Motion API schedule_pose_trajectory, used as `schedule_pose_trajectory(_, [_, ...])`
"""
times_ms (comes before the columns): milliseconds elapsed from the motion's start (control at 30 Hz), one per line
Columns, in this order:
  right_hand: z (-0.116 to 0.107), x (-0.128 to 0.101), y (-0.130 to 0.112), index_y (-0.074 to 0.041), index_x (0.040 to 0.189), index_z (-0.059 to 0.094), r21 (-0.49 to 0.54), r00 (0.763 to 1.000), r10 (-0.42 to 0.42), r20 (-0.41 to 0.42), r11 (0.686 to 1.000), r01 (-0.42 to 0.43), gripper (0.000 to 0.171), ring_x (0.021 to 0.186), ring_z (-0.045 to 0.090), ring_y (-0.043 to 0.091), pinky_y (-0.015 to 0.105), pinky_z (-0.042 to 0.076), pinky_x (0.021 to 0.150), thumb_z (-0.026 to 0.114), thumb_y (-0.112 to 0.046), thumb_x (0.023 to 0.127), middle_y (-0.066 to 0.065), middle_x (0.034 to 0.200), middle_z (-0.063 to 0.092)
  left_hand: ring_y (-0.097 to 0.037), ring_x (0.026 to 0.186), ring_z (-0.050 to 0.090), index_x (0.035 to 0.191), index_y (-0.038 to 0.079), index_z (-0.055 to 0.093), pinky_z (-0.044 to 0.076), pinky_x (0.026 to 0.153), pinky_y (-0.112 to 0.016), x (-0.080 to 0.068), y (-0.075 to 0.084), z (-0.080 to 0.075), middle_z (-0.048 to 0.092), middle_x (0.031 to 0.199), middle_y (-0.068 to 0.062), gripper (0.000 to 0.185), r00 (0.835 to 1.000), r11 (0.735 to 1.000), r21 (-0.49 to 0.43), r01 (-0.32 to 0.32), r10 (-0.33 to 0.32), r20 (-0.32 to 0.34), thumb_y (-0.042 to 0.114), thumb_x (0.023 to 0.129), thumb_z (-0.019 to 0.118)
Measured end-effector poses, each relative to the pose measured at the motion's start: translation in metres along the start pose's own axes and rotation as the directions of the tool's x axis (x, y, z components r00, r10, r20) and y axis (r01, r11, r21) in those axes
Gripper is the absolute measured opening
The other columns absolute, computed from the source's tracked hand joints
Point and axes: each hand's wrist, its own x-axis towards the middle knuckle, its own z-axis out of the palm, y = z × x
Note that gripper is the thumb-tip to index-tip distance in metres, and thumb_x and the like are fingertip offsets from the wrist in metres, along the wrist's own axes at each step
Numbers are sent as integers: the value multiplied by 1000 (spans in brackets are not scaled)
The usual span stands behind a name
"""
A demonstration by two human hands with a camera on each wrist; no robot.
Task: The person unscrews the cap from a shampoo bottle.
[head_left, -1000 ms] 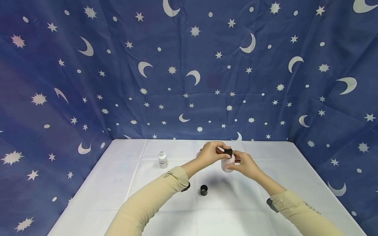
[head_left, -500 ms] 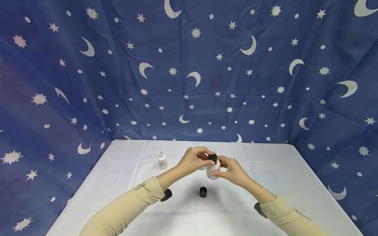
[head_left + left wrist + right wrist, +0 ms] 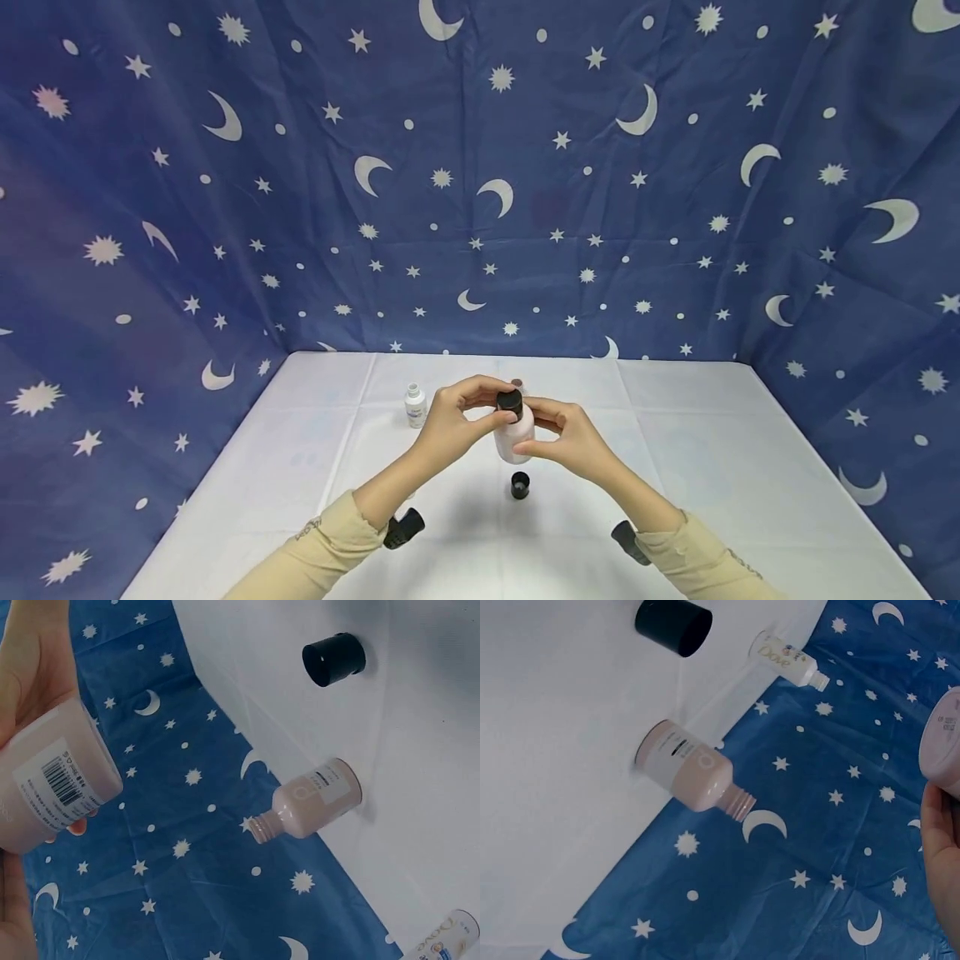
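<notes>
A pale pink bottle with a black cap is held above the table, close to upright. My left hand pinches the cap between thumb and fingers. Around the bottle's body, the thumb and fingers of my right hand grip from the right side. The left wrist view shows a barcode label on this bottle; its cap lies outside that view. Another pink bottle, uncapped with a bare threaded neck, stands behind the hands, mostly hidden in the head view.
A loose black cap lies on the white-covered table, in front of the held bottle. Toward the back left stands a white Dove bottle without a cap. Blue cloth with moons and stars hangs behind and at both sides.
Both hands have carried the capped bottle leftward and a little nearer, from right of the loose cap to just above it. The open neck of the other pink bottle now shows behind.
</notes>
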Motion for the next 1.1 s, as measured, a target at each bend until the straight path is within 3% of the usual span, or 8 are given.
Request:
schedule_pose_trajectory(233, [2,0,-1,8,127,52,22,992,-57,112,998,55,57,113,58,3,16,47,96,76,-10,78,23,127,58,-10,99,66,118,1,64,54,89,-27,-8,2,-12,68,113,-15,39,992,997,-34,63,-59,114,10,80,72])
schedule_pose_trajectory(400, [0,-2,3,10,128,51,16,982,-78,170,997,76,57,114,55,0,16,46,97,74,-10,80,25,128,56,-18,119,57,126,-3,57,48,100,-30,-6,-2,-17,60,127,-18,42,959,998,-36,58,-46,279,13,88,63])
schedule_pose_trajectory(533, [0,-3,9,14,128,47,53,979,-92,183,995,83,59,113,52,-8,15,45,98,73,-9,81,29,129,53,-16,118,57,125,-4,56,46,103,-33,-5,-2,-18,60,126,-20,40,937,997,-54,49,-27,348,16,90,60])
schedule_pose_trajectory(633, [3,-4,14,15,133,40,125,973,-87,214,990,61,64,113,50,-9,15,44,98,71,-10,83,33,134,47,-7,114,58,123,-9,55,48,100,-30,-4,-5,-18,59,124,-26,44,929,987,-141,78,-21,369,20,91,60])
schedule_pose_trajectory(767, [8,-5,22,17,136,31,288,940,-128,317,957,34,70,114,54,-3,18,46,97,67,-19,88,38,131,44,1,111,58,121,-20,49,51,91,-21,-3,-11,-17,51,121,-39,59,915,938,-315,143,-4,404,28,88,61])
schedule_pose_trajectory(933, [15,-6,27,6,134,41,521,860,-245,447,853,-28,62,116,58,10,27,47,99,66,-27,89,15,125,62,-2,110,59,119,-26,44,51,92,-21,-2,-12,-18,47,118,-46,66,878,889,-422,179,50,476,29,88,62])
schedule_pose_trajectory(1033, [17,-6,27,-10,131,50,549,846,-271,459,835,-31,51,114,59,12,29,47,100,68,-29,87,-5,119,65,-4,114,58,122,-25,42,50,93,-22,1,-10,-20,45,124,-43,64,841,879,-433,201,72,536,25,88,62])
schedule_pose_trajectory(1100, [18,-6,26,-17,129,52,539,851,-268,452,842,-21,47,112,60,11,28,48,98,68,-28,87,-8,116,66,-5,119,55,126,-22,41,48,98,-25,4,-9,-21,42,131,-40,60,804,885,-421,199,99,587,23,91,60])
